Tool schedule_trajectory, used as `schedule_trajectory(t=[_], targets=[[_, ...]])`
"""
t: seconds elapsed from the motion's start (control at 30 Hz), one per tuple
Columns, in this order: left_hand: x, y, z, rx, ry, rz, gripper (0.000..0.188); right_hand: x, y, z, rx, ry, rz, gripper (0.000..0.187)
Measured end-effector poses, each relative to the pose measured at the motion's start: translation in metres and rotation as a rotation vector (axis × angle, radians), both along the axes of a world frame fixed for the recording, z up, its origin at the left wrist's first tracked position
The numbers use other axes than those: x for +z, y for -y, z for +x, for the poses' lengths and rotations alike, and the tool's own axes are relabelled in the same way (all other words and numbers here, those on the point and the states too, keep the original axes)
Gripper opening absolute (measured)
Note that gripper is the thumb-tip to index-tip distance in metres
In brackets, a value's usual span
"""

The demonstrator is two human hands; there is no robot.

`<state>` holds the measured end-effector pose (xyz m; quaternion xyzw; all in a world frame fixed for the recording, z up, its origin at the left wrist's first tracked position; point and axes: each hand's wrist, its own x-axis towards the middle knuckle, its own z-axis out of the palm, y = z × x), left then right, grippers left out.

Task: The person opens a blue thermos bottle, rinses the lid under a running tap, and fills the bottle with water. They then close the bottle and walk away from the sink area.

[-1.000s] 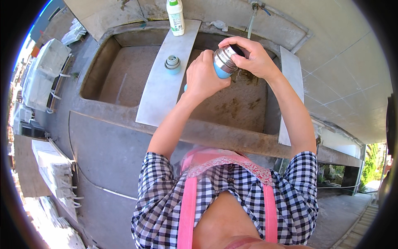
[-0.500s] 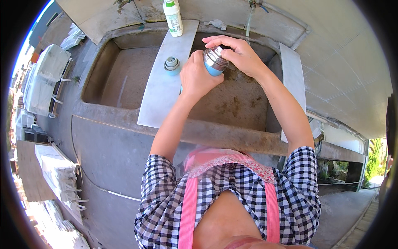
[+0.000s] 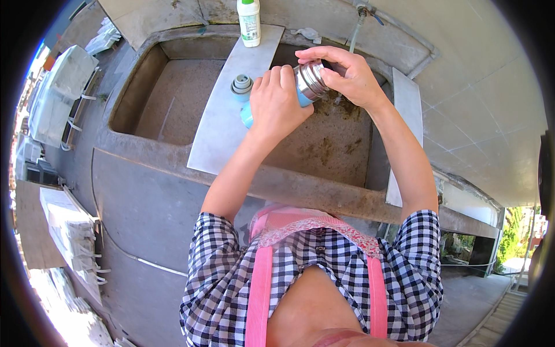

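Note:
My left hand [image 3: 276, 104] is wrapped round a light blue thermos [image 3: 311, 81] with a bare steel neck. The thermos leans over the right basin, its open end up and to the right, its blue base showing below my hand. My right hand [image 3: 359, 82] curves over the mouth, thumb and fingers against the steel neck. Water seems to drip below it. A grey and light blue thermos lid [image 3: 241, 87] stands on the pale board [image 3: 217, 136], left of my left hand.
The board bridges two stone basins, the left basin [image 3: 179, 95] and the right basin [image 3: 324, 153], whose floor is stained. A white bottle with a green cap [image 3: 250, 28] stands at the board's far end. Beyond my right hand hangs a tap [image 3: 363, 13]. A white slab [image 3: 409, 107] lies at right.
The thermos has tipped further toward the right, and more of its blue base shows at left. My right hand has shifted right with its mouth. The view has turned slightly.

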<state>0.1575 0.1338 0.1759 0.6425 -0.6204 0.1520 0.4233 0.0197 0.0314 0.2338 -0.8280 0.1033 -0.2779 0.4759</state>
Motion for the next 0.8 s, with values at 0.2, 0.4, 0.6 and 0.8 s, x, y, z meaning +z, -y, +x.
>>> schedule_trajectory(t=[0.2,0.4,0.6,0.8], targets=[[0.002,-0.002,0.001,-0.010,-0.004,0.024,0.055,-0.001,-0.008,0.000,-0.011,0.024,0.125,0.045],[0.000,-0.005,0.002,-0.018,-0.073,0.059,0.056,-0.002,-0.016,-0.001,-0.008,0.106,0.124,0.040],[0.000,0.002,-0.004,0.020,-0.112,0.020,0.059,-0.012,-0.014,0.009,-0.152,0.175,0.130,0.048],[-0.005,0.014,0.007,-0.135,-0.744,0.034,0.071,-0.041,-0.018,-0.002,0.014,-0.051,0.549,0.096]])
